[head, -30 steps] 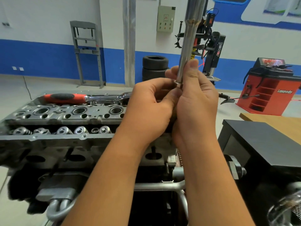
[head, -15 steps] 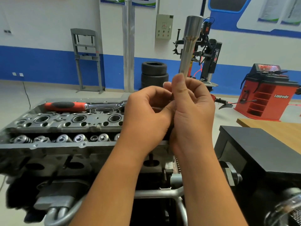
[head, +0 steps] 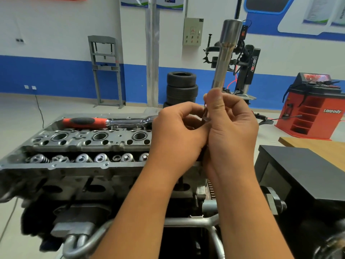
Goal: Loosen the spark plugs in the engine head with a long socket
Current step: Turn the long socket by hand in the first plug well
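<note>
I hold a long steel socket (head: pixel 226 55) upright above the right end of the engine head (head: pixel 78 144). My right hand (head: pixel 231 131) grips its lower end, thumb up along the shaft. My left hand (head: pixel 177 135) curls against the same lower end, fingers closed round something I cannot make out. A ratchet with a red and black handle (head: pixel 104 122) lies along the far edge of the head. Three round plug wells (head: pixel 99 136) show on top; a fourth may be hidden behind my hands.
Valve springs (head: pixel 84 158) line the near side of the head. A black box (head: pixel 306 171) and a wooden tabletop (head: pixel 321 146) stand to the right. Behind are stacked tyres (head: pixel 182 86), a tyre changer (head: pixel 244 68) and a red wheel balancer (head: pixel 313 107).
The socket and both hands have sunk a little in view as my head tilted. My right thumb has slid lower along the shaft. The ratchet has not moved.
</note>
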A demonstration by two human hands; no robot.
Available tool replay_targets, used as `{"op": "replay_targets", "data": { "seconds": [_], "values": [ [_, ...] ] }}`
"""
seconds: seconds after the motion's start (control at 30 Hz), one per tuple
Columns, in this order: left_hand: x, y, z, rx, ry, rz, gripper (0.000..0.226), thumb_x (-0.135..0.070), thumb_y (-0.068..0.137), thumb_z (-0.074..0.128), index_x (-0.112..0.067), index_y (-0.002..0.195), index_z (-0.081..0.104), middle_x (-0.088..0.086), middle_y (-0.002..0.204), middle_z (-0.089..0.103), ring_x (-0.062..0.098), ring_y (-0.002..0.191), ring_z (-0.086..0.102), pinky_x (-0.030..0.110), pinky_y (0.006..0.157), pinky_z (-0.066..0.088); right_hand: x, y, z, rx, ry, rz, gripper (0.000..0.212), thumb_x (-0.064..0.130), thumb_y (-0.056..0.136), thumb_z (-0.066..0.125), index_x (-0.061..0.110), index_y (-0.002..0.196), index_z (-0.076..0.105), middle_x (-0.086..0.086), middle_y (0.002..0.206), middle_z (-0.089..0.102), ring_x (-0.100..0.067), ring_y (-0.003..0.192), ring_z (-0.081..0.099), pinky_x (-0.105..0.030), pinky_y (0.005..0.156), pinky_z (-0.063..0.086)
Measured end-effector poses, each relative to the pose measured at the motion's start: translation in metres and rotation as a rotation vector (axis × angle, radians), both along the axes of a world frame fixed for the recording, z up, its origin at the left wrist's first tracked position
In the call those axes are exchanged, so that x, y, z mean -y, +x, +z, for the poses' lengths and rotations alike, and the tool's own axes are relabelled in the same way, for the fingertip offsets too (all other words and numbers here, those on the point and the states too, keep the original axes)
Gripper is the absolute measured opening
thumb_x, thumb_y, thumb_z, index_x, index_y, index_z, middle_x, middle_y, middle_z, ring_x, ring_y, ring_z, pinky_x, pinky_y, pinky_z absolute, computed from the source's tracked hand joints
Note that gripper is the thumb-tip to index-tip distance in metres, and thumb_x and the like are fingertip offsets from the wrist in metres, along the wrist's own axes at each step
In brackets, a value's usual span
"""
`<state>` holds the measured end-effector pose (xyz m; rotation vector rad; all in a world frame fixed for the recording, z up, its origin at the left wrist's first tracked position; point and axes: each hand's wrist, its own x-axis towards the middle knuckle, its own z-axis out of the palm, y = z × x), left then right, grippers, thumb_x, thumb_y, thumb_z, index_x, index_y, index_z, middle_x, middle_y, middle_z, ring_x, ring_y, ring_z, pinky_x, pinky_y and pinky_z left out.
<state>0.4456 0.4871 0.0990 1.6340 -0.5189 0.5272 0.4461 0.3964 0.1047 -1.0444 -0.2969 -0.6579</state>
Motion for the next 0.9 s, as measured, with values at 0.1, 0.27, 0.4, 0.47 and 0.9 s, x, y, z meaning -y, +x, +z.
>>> {"op": "replay_targets", "data": {
  "seconds": [0.1, 0.27, 0.4, 0.47, 0.9],
  "values": [
    [-0.002, -0.001, 0.003, -0.012, 0.075, -0.127, 0.018, -0.017, 0.105, 0.06, -0.017, 0.112, 0.077, 0.005, 0.098, 0.079, 0.024, 0.095, 0.075, 0.05, 0.083, 0.062, -0.001, 0.0, 0.001, 0.0, -0.019, -0.002, 0.035, 0.045, 0.082, 0.07, 0.012, 0.091, 0.071, 0.002, 0.081, 0.07, -0.013, 0.078, 0.067, -0.034, 0.079, 0.062],
    [-0.005, -0.003, 0.004, -0.056, 0.008, -0.114, 0.016, -0.019, 0.106, 0.059, -0.018, 0.11, 0.075, 0.005, 0.095, 0.078, 0.024, 0.089, 0.076, 0.046, 0.072, 0.065, -0.004, -0.002, 0.004, -0.049, -0.052, 0.024, 0.038, 0.052, 0.08, 0.066, 0.015, 0.086, 0.073, -0.005, 0.088, 0.072, -0.026, 0.086, 0.068, -0.054, 0.086, 0.059],
    [-0.005, 0.001, -0.001, -0.048, -0.027, -0.039, 0.007, -0.015, 0.094, 0.075, -0.016, 0.102, 0.075, -0.001, 0.088, 0.079, 0.015, 0.084, 0.077, 0.043, 0.075, 0.065, -0.005, -0.003, 0.001, -0.017, -0.028, -0.013, 0.029, 0.041, 0.075, 0.078, 0.019, 0.09, 0.067, 0.002, 0.076, 0.068, -0.018, 0.071, 0.067, -0.039, 0.072, 0.063],
    [-0.005, 0.0, -0.001, -0.006, 0.005, -0.06, 0.013, -0.012, 0.098, 0.07, -0.019, 0.106, 0.076, -0.005, 0.093, 0.079, 0.01, 0.09, 0.076, 0.043, 0.083, 0.064, -0.005, -0.002, 0.001, 0.003, -0.027, -0.039, 0.023, 0.037, 0.081, 0.078, 0.018, 0.089, 0.067, 0.002, 0.075, 0.066, -0.018, 0.071, 0.065, -0.038, 0.073, 0.061],
    [-0.009, -0.001, -0.002, 0.0, -0.008, -0.095, 0.013, -0.014, 0.099, 0.069, -0.022, 0.107, 0.075, -0.006, 0.098, 0.08, 0.009, 0.094, 0.076, 0.039, 0.086, 0.064, -0.009, -0.001, 0.002, -0.003, -0.081, -0.069, 0.029, 0.045, 0.086, 0.068, 0.017, 0.088, 0.072, 0.005, 0.079, 0.072, -0.015, 0.076, 0.07, -0.035, 0.073, 0.062]
  ]
}}
